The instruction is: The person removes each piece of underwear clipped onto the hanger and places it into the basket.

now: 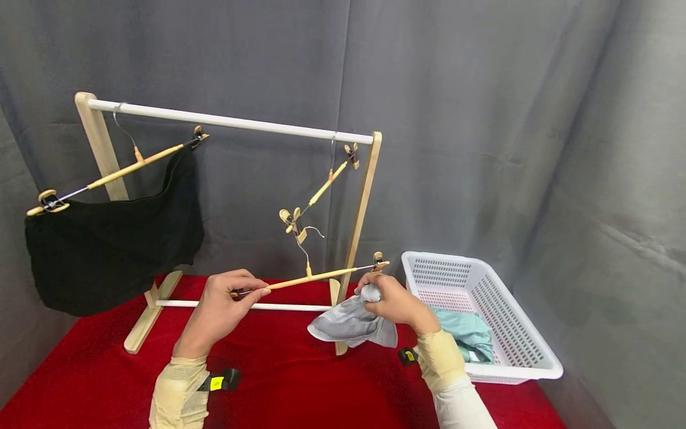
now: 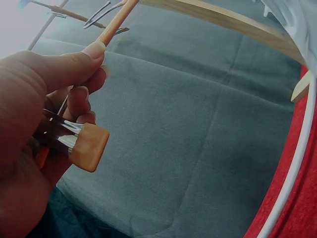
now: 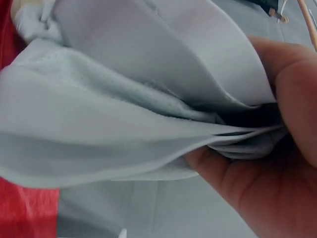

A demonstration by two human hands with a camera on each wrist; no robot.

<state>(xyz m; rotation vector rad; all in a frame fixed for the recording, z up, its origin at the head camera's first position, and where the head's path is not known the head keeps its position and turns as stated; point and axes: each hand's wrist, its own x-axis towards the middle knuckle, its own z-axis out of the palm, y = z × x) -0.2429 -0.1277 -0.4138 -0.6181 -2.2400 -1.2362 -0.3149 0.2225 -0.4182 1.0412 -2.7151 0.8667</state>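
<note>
My left hand [image 1: 222,304] pinches the left end of a wooden clip hanger [image 1: 316,277] between thumb and fingers, its bar tilted up to the right. In the left wrist view, one wooden clip [image 2: 90,148] of this hanger shows beside the palm. My right hand [image 1: 398,301] grips a bunched light grey cloth garment [image 1: 348,322] just below the hanger's right clip [image 1: 378,262]. Folded layers of the garment [image 3: 99,114] run between thumb and fingers in the right wrist view. The garment's lower part droops above the red tablecloth.
A wooden rack with a white rail [image 1: 230,122] stands behind my hands. Black cloth [image 1: 118,250] hangs from a clip hanger at left; another clip hanger [image 1: 328,186] hangs bare at right. A white basket [image 1: 527,333] at right holds a teal cloth [image 1: 466,333].
</note>
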